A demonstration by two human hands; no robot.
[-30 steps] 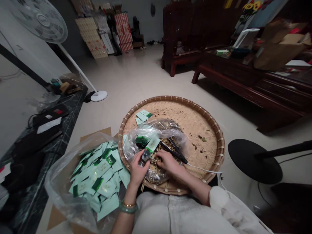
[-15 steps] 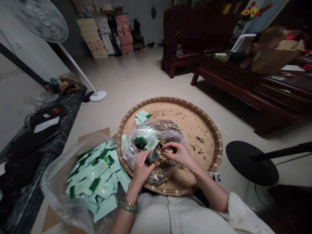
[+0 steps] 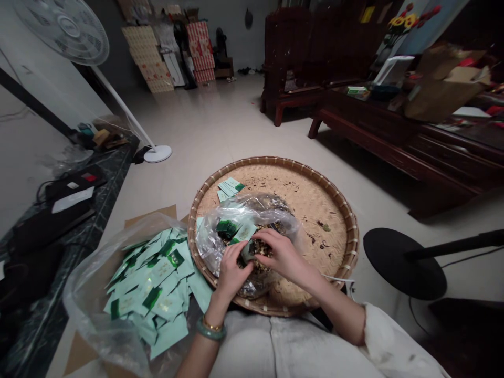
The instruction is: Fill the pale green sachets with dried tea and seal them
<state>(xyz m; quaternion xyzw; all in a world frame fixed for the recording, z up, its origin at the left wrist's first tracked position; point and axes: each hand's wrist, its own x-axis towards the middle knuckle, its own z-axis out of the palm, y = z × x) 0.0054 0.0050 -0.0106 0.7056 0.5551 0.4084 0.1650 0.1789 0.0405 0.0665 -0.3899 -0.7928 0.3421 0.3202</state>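
Left hand (image 3: 233, 269) holding, right hand (image 3: 281, 255) up close at the small grey-green packet (image 3: 248, 254)

Your left hand has the packet gripped between thumb and fingers. Your right hand changed most: half a second ago it sat apart, off to the right above the loose dry bits (image 3: 261, 263); now its fingertips are right at the packet's right side. Can't tell whether they're pinching anything, and the packet's opening isn't clear either. Means both hands are now at the same packet, left doing the holding. Packet sits over the open clear bag (image 3: 207, 248) in the round woven tray (image 3: 352, 220); a pale green packet (image 3: 246, 231) lies just beyond your left fingertips.

Edges: bag film rises around the far side, near your fingers. Tray's near rim passes under your forearms. Big plastic bag (image 3: 88, 320) of green packets (image 3: 163, 278) crowds the left, so tight there. Most room to move looks to be over the tray's right half, where small dark scraps (image 3: 323, 243) lie scattered. Watch the white cord (image 3: 339, 279) by your right forearm. Black round base (image 3: 405, 265) stands farther right, apart from the tray
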